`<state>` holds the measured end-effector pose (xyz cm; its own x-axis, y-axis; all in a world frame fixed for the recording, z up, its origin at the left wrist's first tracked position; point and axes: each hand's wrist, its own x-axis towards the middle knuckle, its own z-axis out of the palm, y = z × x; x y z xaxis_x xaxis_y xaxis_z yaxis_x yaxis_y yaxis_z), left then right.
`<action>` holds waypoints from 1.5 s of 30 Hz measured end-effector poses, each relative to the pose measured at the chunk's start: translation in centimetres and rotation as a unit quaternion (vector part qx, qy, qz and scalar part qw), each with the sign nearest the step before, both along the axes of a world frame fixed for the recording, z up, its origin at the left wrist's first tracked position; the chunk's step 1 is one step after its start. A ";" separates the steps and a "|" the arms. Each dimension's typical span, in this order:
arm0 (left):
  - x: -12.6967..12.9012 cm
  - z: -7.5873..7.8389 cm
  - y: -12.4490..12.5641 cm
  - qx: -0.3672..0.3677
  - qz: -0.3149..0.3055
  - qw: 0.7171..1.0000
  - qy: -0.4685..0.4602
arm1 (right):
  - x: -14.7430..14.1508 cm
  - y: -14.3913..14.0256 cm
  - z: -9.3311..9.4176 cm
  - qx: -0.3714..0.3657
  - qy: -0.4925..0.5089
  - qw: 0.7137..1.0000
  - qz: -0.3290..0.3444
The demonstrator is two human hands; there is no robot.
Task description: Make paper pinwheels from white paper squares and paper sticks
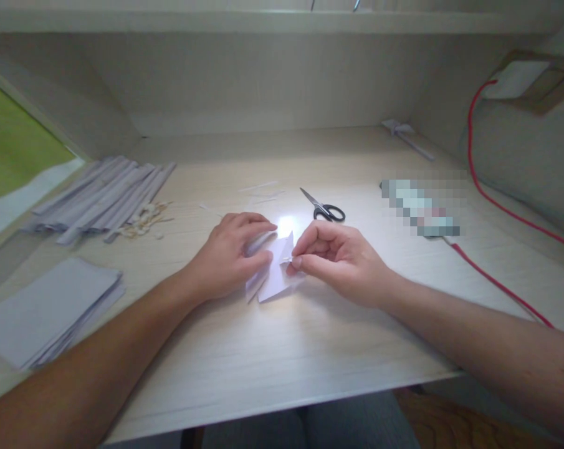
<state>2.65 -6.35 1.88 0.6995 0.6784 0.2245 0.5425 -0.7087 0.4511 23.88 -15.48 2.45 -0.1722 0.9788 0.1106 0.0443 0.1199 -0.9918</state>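
Observation:
A folded white paper piece point(275, 274) lies on the pale wooden desk point(310, 349) in a bright patch of light. My left hand point(230, 252) rests on its left side, fingers curled over the folds and pressing them down. My right hand point(338, 255) pinches the paper's right edge between thumb and forefinger. Both hands meet at the paper in the middle of the desk.
Black-handled scissors point(326, 209) lie just behind my hands. Several rolled paper strips point(104, 196) and small scraps point(146, 219) sit at the left, a stack of white sheets point(43, 312) at the near left. A red cable point(497, 280) runs along the right. A small paper figure point(406, 134) lies far right.

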 end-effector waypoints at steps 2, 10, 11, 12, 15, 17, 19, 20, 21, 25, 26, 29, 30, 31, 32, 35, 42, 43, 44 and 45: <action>0.0 0.0 -0.1 -0.013 -0.003 1.000 -0.025 | 0.1 -0.2 0.2 0.025 -0.018 0.999 -0.010; 0.3 0.8 -0.4 -0.253 0.039 0.953 -0.161 | 0.0 -1.0 1.0 0.153 -0.092 0.984 -0.005; 0.3 0.9 -0.4 -0.257 0.043 0.952 -0.163 | 0.0 -1.1 1.0 0.158 -0.097 0.983 -0.003; 0.3 1.1 -0.5 -0.251 0.052 0.953 -0.160 | 0.0 -1.1 1.0 0.159 -0.100 0.982 -0.002; 0.3 1.4 -0.8 -0.220 0.073 0.961 -0.152 | -0.1 -1.1 0.9 0.145 -0.088 0.985 -0.015; 0.4 1.4 -1.0 -0.192 0.077 0.966 -0.157 | -0.1 -1.0 0.9 0.116 -0.061 0.991 -0.029; 0.4 1.5 -1.1 -0.161 0.074 0.970 -0.168 | -0.2 -0.8 0.8 0.085 -0.032 0.995 -0.044; 0.4 1.5 -1.2 -0.143 0.071 0.972 -0.173 | -0.3 -0.8 0.8 0.074 -0.022 0.996 -0.051; 0.4 1.6 -1.2 -0.127 0.069 0.974 -0.177 | -0.3 -0.7 0.7 0.068 -0.014 0.996 -0.058; 0.5 1.8 -1.5 -0.063 0.068 0.979 -0.184 | -0.3 -0.6 0.7 0.069 0.006 0.995 -0.075; 0.6 1.8 -1.6 -0.054 0.073 0.980 -0.179 | -0.3 -0.6 0.7 0.073 0.005 0.994 -0.077; 0.7 1.6 -1.9 -0.055 0.099 0.981 -0.155 | -0.3 -0.7 0.7 0.092 -0.016 0.992 -0.084; 0.8 1.5 -2.0 -0.061 0.109 0.981 -0.146 | -0.3 -0.8 0.8 0.099 -0.023 0.991 -0.084; 0.8 1.4 -2.1 -0.066 0.118 0.981 -0.140 | -0.3 -0.9 0.8 0.106 -0.029 0.990 -0.083; 0.9 1.3 -2.1 -0.067 0.125 0.981 -0.135 | -0.3 -0.9 0.8 0.112 -0.032 0.990 -0.082; 1.0 1.1 -2.2 -0.047 0.136 0.980 -0.135 | -0.3 -1.0 0.8 0.120 -0.036 0.988 -0.085; 0.8 1.0 -2.5 -0.010 0.137 0.973 -0.185 | -0.4 -0.6 0.6 0.076 0.023 0.991 -0.105; 0.8 1.0 -2.5 -0.009 0.136 0.972 -0.192 | -0.4 -0.5 0.6 0.066 0.037 0.991 -0.107; 0.8 0.9 -2.5 -0.010 0.135 0.971 -0.197 | -0.5 -0.5 0.6 0.057 0.050 0.991 -0.109; 0.8 0.8 -2.5 -0.013 0.134 0.970 -0.203 | -0.5 -0.4 0.7 0.051 0.060 0.991 -0.110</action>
<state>3.49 -8.85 2.67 0.3542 0.8328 0.4255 0.4792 -0.5523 0.6821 23.40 -15.87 3.14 0.0652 0.9740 0.2171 -0.0366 0.2198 -0.9749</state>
